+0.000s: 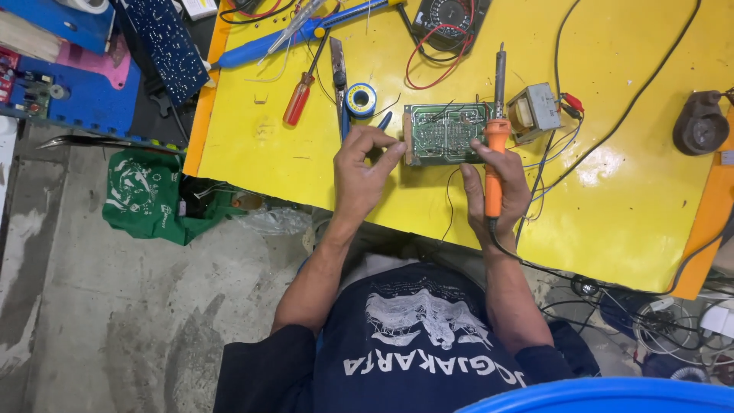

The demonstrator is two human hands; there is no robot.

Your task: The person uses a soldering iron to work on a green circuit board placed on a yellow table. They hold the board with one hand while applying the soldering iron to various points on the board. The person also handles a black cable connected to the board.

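Note:
My right hand [501, 187] grips an orange-handled soldering iron [495, 149], its metal tip pointing away from me past the right edge of a green circuit board [442, 134]. The board lies flat on the yellow table [306, 168]. My left hand [365, 168] rests just left of the board with fingers pinched together near a blue-tipped tool [384, 119]; what it pinches is too thin to make out. A small transformer [533, 111] with coloured wires sits right of the board.
A solder spool [360, 99], a red screwdriver [298, 98], pliers [339, 76], a blue desoldering pump [267, 46] and a multimeter [449, 17] lie at the back. A dark round part [699, 126] sits far right. A green bag [145, 195] lies on the concrete floor.

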